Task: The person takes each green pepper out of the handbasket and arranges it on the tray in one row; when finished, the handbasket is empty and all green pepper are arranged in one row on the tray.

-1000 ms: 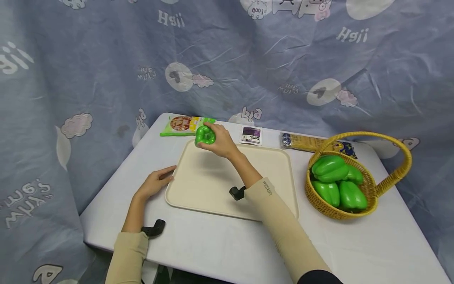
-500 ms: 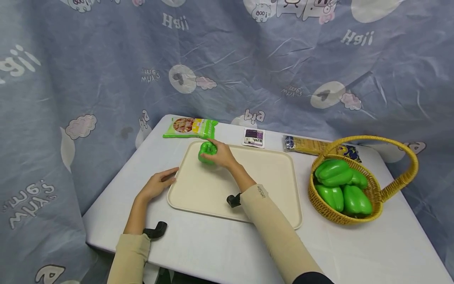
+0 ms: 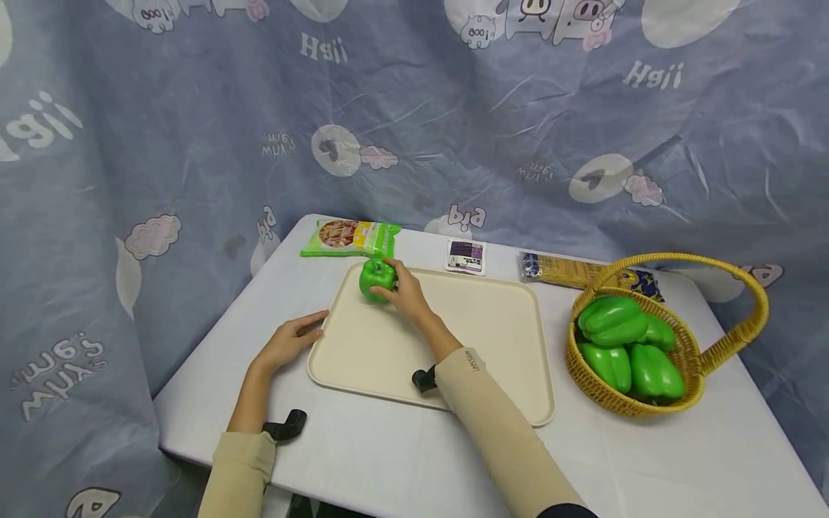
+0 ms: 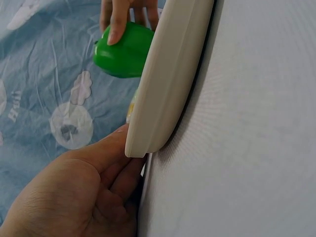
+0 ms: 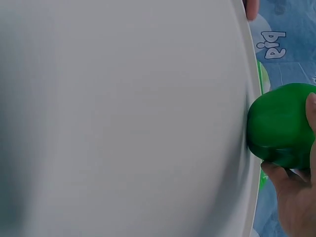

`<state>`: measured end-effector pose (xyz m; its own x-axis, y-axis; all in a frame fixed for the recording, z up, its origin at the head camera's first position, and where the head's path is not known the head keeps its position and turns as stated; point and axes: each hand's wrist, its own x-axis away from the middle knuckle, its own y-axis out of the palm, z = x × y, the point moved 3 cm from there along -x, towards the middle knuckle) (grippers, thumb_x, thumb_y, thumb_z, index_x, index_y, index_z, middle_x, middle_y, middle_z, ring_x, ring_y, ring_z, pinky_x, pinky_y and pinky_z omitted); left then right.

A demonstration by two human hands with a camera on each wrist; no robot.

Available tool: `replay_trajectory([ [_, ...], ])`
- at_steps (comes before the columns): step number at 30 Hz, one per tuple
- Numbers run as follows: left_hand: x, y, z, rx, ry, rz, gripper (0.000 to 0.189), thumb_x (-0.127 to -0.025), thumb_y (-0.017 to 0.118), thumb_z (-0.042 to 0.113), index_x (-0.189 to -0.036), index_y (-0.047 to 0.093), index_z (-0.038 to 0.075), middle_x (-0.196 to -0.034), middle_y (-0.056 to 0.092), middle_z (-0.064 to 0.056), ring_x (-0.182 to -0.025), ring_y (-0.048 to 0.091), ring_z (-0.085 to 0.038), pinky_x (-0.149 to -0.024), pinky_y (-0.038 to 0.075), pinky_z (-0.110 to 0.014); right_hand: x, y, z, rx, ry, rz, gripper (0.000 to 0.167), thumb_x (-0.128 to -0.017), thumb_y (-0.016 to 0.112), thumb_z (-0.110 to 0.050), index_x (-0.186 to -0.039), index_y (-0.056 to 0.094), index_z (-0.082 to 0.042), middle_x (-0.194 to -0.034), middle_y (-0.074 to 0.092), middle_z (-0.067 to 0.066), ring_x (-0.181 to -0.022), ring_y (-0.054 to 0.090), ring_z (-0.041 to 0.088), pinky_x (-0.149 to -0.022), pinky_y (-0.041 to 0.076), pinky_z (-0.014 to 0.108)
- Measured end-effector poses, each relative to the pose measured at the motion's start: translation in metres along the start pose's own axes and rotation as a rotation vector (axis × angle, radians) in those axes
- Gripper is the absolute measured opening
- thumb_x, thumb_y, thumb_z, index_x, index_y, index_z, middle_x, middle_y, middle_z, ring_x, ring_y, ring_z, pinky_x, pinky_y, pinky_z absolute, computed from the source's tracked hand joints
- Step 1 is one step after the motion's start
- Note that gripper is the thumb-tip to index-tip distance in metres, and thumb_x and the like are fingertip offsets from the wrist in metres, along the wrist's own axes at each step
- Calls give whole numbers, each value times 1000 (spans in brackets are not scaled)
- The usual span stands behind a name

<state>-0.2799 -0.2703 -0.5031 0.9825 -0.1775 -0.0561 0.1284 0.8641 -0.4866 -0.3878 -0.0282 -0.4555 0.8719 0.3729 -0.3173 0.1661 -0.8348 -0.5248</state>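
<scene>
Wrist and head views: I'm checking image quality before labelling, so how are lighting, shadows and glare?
Head view: brightest, with glossy highlights on the peppers in the basket; right wrist view: dimmer, a soft shadow on the tray beside the held pepper; left wrist view: also dim, the white tablecloth looking grey.

pepper (image 3: 376,279) at far-left corner of tray (image 3: 482,324) | basket (image 3: 592,386) right of tray | packets (image 3: 465,257) behind tray

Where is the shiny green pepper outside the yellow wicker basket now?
In the head view, the shiny green pepper is at the far left corner of the cream rectangular tray, in the right hand, near the green-and-yellow plastic packet.
</scene>
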Motion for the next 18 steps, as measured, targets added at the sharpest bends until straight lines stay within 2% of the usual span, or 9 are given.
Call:
replay_trajectory([
  [7,0,-1,-2,3,-2,-4,45,-93,57,23,-136,48,14,-139,43,-8,-129,36,-27,-105,30,-43,-2,15,-12,0,-25,-6,72,-80,72,-26,-139,37,-6,-130,49,15,-116,49,24,-89,47,37],
  [13,-1,-1,-2,4,6,-10,45,-94,56,23,-136,47,13,-140,43,-6,-130,36,-26,-105,31,-42,-7,27,-20,62,-29,-24,72,-81,71,-29,-140,35,-7,-135,45,13,-121,45,25,-97,40,37],
  [18,0,-1,-1,7,14,-15,45,-94,56,23,-136,48,12,-139,44,-8,-128,38,-27,-104,32,-44,-9,36,-28,76,-1,-77,74,-80,73,-26,-141,33,-10,-136,44,13,-122,44,27,-100,37,38],
])
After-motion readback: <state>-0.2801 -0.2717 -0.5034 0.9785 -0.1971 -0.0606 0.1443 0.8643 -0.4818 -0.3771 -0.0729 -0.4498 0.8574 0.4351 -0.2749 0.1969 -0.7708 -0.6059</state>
